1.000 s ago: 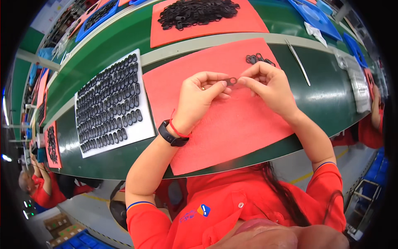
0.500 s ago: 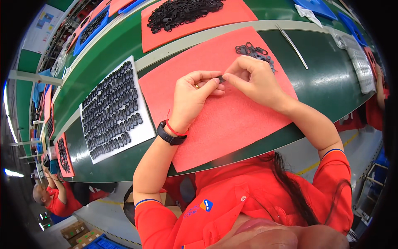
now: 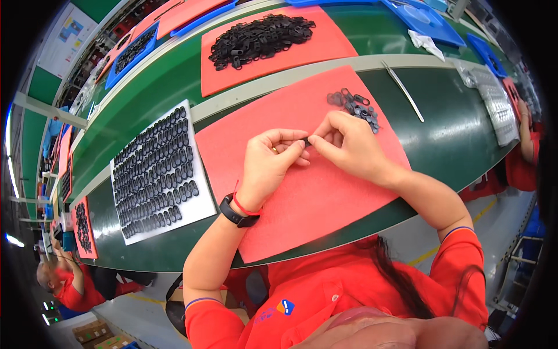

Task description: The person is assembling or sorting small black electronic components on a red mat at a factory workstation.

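Note:
My left hand (image 3: 272, 166) and my right hand (image 3: 353, 148) meet over a pink foam sheet (image 3: 308, 203). Between their fingertips is a small dark part (image 3: 307, 142), mostly covered, so its exact shape cannot be made out. Thumb and forefinger of my left hand pinch it from one side; my right fingers close on it from the other. Beyond my right hand, a loose cluster of small black oval loops and grey pieces (image 3: 357, 107) lies on the foam. To the left, a white board (image 3: 200, 200) carries rows of black oval parts (image 3: 154, 166).
Metal tweezers (image 3: 403, 92) lie on the green table (image 3: 430, 134) at the right, near a clear plastic tray (image 3: 494, 104). Farther back, another pink sheet (image 3: 331, 43) bears a heap of black loops (image 3: 261, 38). Blue trays (image 3: 427, 23) stand beyond. A co-worker (image 3: 70, 282) sits far left.
The whole scene sits lower in the picture as the head view has tilted. Both hands keep their pinch on the small dark part, with little change in the fingers.

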### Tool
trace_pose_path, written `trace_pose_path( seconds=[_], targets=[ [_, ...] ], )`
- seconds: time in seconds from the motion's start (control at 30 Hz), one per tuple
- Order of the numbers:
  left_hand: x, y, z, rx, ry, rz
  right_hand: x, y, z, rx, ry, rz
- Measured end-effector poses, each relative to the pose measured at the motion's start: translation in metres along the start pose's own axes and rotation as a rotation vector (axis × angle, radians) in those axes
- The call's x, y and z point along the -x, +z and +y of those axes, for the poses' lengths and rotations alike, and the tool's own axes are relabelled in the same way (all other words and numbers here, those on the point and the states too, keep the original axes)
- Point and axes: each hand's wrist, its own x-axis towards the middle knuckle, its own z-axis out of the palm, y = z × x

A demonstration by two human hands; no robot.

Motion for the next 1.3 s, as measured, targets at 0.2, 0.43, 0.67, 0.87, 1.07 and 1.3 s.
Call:
trace_pose_path(
  seconds=[0.2,0.43,0.67,0.87,1.07,1.3],
  targets=[
    [-0.001,-0.001,0.001,0.052,-0.002,-0.006,0.0,0.0,-0.002,0.021,-0.022,0.011],
    [-0.001,-0.004,0.001,0.077,-0.015,-0.002,-0.003,0.003,-0.001,-0.019,0.047,-0.009],
    [0.002,0.002,0.002,0.108,-0.013,-0.03,0.002,-0.001,-0.005,-0.077,0.113,-0.071],
    [0.0,-0.001,0.0,0.036,-0.006,0.007,-0.002,0.002,0.005,-0.051,0.018,-0.073],
    [0.0,-0.001,0.006,0.028,-0.017,-0.017,-0.001,0.001,-0.002,-0.09,0.141,-0.108],
    [-0.002,0.001,0.003,0.045,-0.036,-0.005,-0.001,0.003,0.0,-0.162,0.225,-0.147]
  ],
)
